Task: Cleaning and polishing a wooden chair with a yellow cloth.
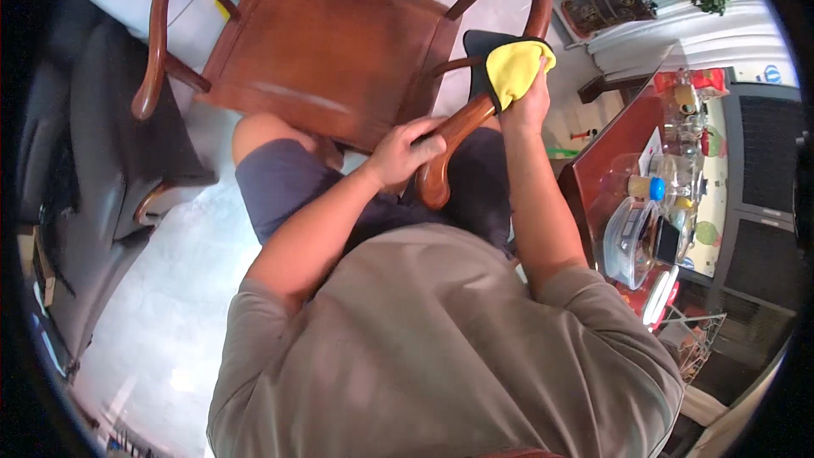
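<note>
A wooden armchair with a broad seat [318,57] and curved arms stands before me. My left hand [404,151] grips the rounded front end of the chair's right-hand armrest [455,133], its thumb on top. Farther up the same armrest, a yellow cloth [516,70] with a dark edge and dark reverse side is wrapped around the wood. My right hand [531,102] holds the cloth against the rail; some of its fingers are hidden by the cloth. The other armrest [152,70], at the left, is untouched.
At the right, a reddish wooden table [588,168] bears a clear plastic container [626,248], a blue-lidded jar [647,188] and several other jars. A black leather sofa [114,127] stands at the left. A patterned plant pot [610,5] is at the upper right. My knees are near the seat's front edge.
</note>
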